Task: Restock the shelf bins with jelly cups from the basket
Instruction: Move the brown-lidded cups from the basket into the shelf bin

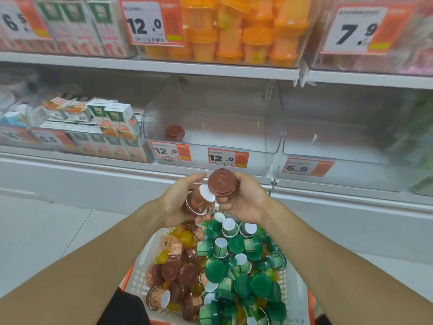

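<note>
Brown and green jelly cups (210,273) lie piled in the white basket (294,294) down low. Just above it, the left hand (181,202) curls its fingers round a brown cup (199,201) lying on its side. The right hand (243,198) grips another brown cup (222,182), lid facing us. I think both are on their way up. Next they must go over the front wall of the clear bin (210,137), where one brown cup (174,132) sits alone.
</note>
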